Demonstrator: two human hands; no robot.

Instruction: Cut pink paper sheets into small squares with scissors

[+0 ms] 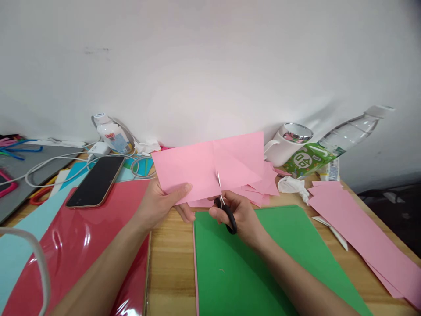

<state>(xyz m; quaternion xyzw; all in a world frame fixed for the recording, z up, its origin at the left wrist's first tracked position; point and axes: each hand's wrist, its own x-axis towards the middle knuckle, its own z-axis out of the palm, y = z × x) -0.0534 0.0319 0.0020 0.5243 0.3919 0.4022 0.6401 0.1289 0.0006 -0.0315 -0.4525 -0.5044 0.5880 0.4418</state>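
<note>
A sheet of pink paper (187, 166) is held up in front of me, pinched at its lower left by my left hand (164, 199). My right hand (238, 215) grips scissors (230, 219) with black handles. Their blades point upward at the paper's lower edge, partway across it, and a cut runs up the sheet above them. The right part of the sheet hangs at a slightly different angle from the left. Below my right hand lies green paper (250, 263), with a pink edge showing under its left side.
More pink pieces (268, 182) lie behind the held sheet, and long pink strips (358, 232) rest at the right. A phone (97, 180) sits on a red plastic-covered pack (66, 245). Along the wall stand a white bottle (113, 136), a mug (284, 145) and a tilted clear bottle (351, 131).
</note>
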